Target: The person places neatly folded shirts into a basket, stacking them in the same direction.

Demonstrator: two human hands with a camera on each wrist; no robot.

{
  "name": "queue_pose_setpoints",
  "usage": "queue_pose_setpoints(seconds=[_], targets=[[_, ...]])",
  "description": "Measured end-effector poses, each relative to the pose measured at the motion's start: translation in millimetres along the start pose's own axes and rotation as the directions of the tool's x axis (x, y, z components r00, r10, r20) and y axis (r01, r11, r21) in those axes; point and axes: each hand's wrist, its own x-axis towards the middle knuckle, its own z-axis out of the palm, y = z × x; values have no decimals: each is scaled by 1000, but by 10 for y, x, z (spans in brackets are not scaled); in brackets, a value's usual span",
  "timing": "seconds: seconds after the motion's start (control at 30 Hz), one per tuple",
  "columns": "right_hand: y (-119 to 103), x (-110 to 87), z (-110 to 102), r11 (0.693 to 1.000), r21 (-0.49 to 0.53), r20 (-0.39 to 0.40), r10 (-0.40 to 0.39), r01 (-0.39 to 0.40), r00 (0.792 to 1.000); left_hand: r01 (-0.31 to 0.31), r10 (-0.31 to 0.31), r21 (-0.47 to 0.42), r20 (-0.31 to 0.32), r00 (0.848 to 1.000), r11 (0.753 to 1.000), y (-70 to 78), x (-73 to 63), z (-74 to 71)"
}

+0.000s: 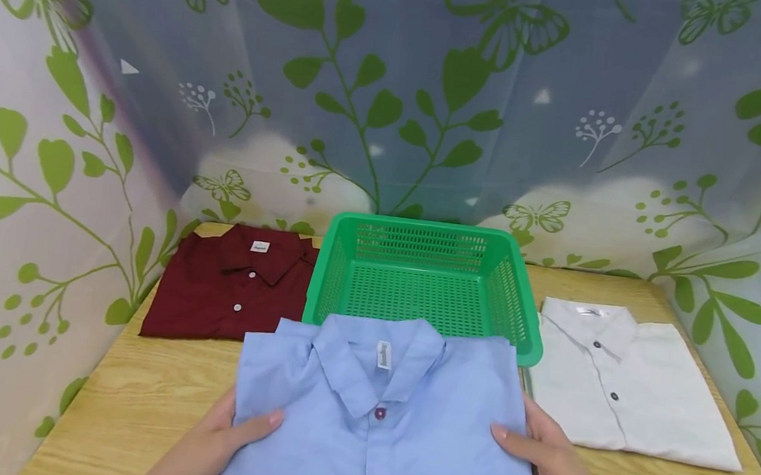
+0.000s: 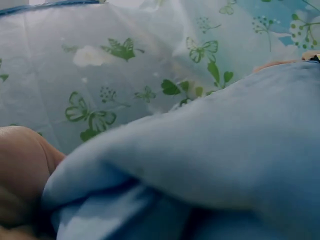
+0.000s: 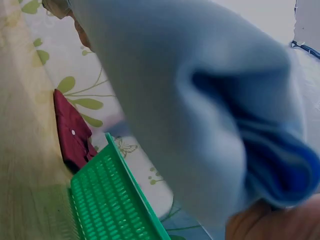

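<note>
A folded light blue shirt (image 1: pixel 446 417) with dark red buttons is held up between my two hands, its collar facing the back. My left hand (image 1: pixel 220 435) grips its left side, thumb on top and the other fingers mostly hidden beneath. On the opposite side my right hand (image 1: pixel 548 452) grips it the same way. Close up, the left wrist view shows the blue cloth (image 2: pixel 200 145) beside part of the left hand (image 2: pixel 22 175). Folded layers of the shirt (image 3: pixel 165 90) fill much of the right wrist view, with the right hand (image 3: pixel 280 220) at the bottom corner.
Behind the shirt stands a green plastic basket (image 1: pixel 429 230) with nothing inside its visible part. A folded dark red shirt (image 1: pixel 205 298) lies left of it, a folded white shirt (image 1: pixel 652 397) right of it. All rest on a wooden table (image 1: pixel 134 412) before a leaf-patterned curtain (image 1: pixel 395 65).
</note>
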Motion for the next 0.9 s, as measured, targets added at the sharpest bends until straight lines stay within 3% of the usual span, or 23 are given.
queue_pose_setpoints(seconds=[0.23, 0.5, 0.67, 0.9], targets=[[-158, 56, -99, 993, -44, 1, -110, 110, 994, -145, 144, 7, 11, 989, 989, 187, 205, 90], [-374, 166, -243, 988, -93, -25, -123, 120, 992, -179, 182, -66, 48, 982, 982, 340, 461, 168], [-503, 256, -311, 988, -74, -7, -134, 133, 991, -193, 195, -42, 30, 980, 980, 467, 627, 178], [-732, 409, -404, 983, -158, -102, -109, 92, 989, -236, 236, -7, 5, 972, 972, 649, 919, 186]])
